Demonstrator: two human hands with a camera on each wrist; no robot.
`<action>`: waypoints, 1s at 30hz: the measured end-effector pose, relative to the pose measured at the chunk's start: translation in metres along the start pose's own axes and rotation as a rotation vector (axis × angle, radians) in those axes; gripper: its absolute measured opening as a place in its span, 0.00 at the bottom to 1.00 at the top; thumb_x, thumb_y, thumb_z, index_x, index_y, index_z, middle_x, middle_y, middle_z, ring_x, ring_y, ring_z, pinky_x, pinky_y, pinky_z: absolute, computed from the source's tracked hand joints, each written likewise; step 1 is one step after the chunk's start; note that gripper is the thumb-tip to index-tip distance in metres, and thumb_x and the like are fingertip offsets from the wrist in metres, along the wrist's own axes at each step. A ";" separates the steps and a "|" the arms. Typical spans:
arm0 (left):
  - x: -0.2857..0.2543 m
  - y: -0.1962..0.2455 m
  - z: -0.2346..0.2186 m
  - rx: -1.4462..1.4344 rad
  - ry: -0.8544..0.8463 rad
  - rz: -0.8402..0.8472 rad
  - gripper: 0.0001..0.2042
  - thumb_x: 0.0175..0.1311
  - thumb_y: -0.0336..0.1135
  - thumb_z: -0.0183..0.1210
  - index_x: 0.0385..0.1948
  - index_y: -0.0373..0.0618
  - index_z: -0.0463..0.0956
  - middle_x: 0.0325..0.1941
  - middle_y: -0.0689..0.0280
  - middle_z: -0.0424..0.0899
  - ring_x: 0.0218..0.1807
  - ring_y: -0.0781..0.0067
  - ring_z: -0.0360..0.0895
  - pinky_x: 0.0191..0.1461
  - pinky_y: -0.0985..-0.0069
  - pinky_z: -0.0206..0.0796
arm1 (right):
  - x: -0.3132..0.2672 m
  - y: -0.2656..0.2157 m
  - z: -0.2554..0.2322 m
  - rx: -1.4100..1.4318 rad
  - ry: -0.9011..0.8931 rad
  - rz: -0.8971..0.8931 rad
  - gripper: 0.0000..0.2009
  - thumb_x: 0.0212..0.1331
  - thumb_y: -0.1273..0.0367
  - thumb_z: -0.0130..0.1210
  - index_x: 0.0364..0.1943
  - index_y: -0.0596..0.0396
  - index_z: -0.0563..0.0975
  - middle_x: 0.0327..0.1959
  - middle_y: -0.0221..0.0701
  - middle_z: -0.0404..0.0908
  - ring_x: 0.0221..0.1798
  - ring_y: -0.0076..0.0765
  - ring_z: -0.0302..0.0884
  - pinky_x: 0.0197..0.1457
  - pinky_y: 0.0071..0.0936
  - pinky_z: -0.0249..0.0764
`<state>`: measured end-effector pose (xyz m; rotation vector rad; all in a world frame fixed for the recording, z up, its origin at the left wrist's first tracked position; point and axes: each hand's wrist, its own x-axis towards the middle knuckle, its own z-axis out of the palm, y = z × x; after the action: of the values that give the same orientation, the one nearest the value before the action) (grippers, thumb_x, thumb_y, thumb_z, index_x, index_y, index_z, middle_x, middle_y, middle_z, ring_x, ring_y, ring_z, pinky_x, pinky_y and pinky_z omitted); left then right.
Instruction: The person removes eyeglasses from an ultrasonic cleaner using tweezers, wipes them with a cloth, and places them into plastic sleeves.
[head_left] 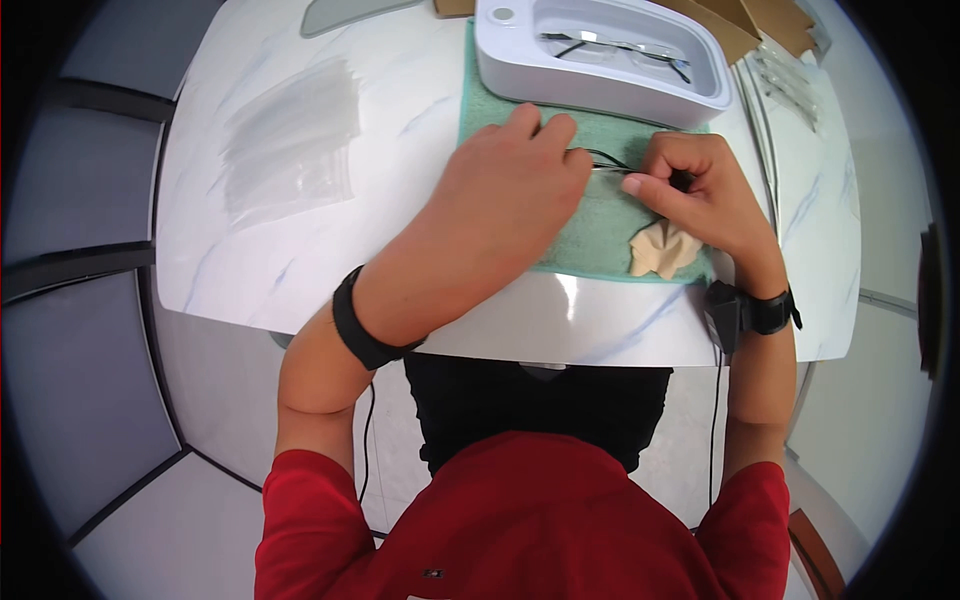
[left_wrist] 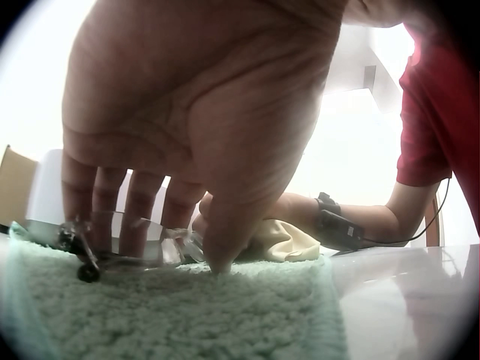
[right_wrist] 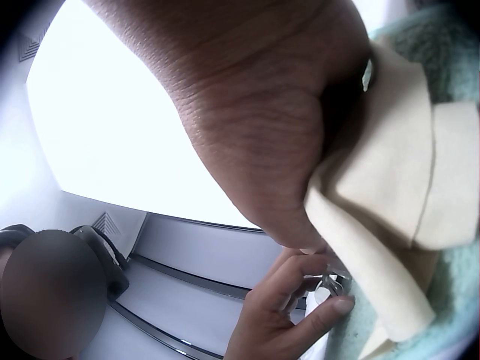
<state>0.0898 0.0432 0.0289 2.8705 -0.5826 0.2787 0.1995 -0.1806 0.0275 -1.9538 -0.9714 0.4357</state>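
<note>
Glasses (head_left: pixel 608 167) over green towel (head_left: pixel 590 240), marbled table (head_left: pixel 250 285)
Left hand (head_left: pixel 512 190) and right hand (head_left: pixel 705 190) pinch them, fingers clamped; grey panels (head_left: pixel 85 370) alongside.

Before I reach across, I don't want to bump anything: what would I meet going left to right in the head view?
Flat clear plastic bags, left hand, eyeglasses showing between the hands, right hand, small clear plastic pieces.
</note>
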 end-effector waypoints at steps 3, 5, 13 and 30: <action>0.001 0.001 -0.001 -0.008 -0.002 -0.017 0.13 0.53 0.33 0.70 0.37 0.41 0.78 0.45 0.64 0.76 0.51 0.63 0.75 0.52 0.70 0.75 | 0.000 -0.002 0.001 0.011 0.002 0.015 0.20 0.60 0.68 0.68 0.17 0.56 0.68 0.15 0.18 0.62 0.21 0.13 0.55 0.24 0.20 0.52; 0.001 0.003 -0.004 -0.037 -0.001 -0.014 0.13 0.53 0.33 0.70 0.37 0.41 0.78 0.45 0.64 0.76 0.51 0.63 0.75 0.52 0.69 0.75 | 0.000 -0.001 0.000 0.008 -0.004 0.012 0.20 0.60 0.68 0.68 0.17 0.56 0.69 0.15 0.18 0.63 0.21 0.14 0.56 0.24 0.20 0.53; 0.002 0.003 -0.005 -0.054 -0.024 -0.020 0.12 0.54 0.33 0.69 0.37 0.41 0.78 0.46 0.64 0.76 0.52 0.62 0.74 0.53 0.67 0.74 | -0.001 -0.008 -0.005 0.017 -0.059 0.093 0.17 0.61 0.71 0.66 0.19 0.57 0.69 0.18 0.20 0.66 0.25 0.16 0.58 0.28 0.22 0.55; 0.003 0.004 -0.008 -0.040 -0.035 -0.015 0.10 0.55 0.31 0.68 0.35 0.41 0.76 0.46 0.63 0.76 0.51 0.61 0.74 0.53 0.66 0.73 | -0.001 -0.008 -0.005 0.105 0.054 0.101 0.18 0.62 0.71 0.66 0.18 0.55 0.70 0.18 0.17 0.68 0.24 0.13 0.58 0.28 0.20 0.55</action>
<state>0.0900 0.0406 0.0380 2.8448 -0.5663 0.2125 0.1985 -0.1813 0.0371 -1.9155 -0.8021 0.4794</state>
